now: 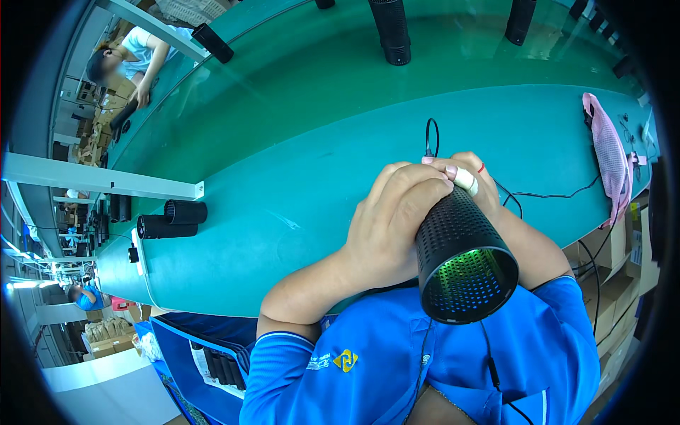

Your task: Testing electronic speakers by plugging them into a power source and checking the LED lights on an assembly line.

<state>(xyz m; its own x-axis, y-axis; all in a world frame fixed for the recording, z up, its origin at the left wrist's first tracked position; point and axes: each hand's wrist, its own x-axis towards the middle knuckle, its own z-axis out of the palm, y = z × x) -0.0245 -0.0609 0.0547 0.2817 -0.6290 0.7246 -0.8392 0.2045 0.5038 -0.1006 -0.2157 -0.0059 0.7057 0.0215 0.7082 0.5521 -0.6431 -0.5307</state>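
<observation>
A black perforated metal cylinder (pixel 464 241) is tilted toward me between my hands, its open end near my chest and its inside glowing green and blue. My left hand (pixel 393 209) wraps the cylinder's left side, with its fingertips at the far end. From the right, my right hand (pixel 478 177) closes around the far end; one finger carries a pale wrap and another a thin red band. A black cable (pixel 433 131) loops up from a plug at the fingertips. Whether the plug sits in the cylinder is hidden by my fingers.
Two similar black cylinders (pixel 170 221) lie at the left beneath a white metal beam (pixel 106 176). More cylinders (pixel 392 35) stand on the darker green strip beyond the table (pixel 283 248). A pink mesh cloth (pixel 610 159) lies right. Another person (pixel 138 60) works at far left.
</observation>
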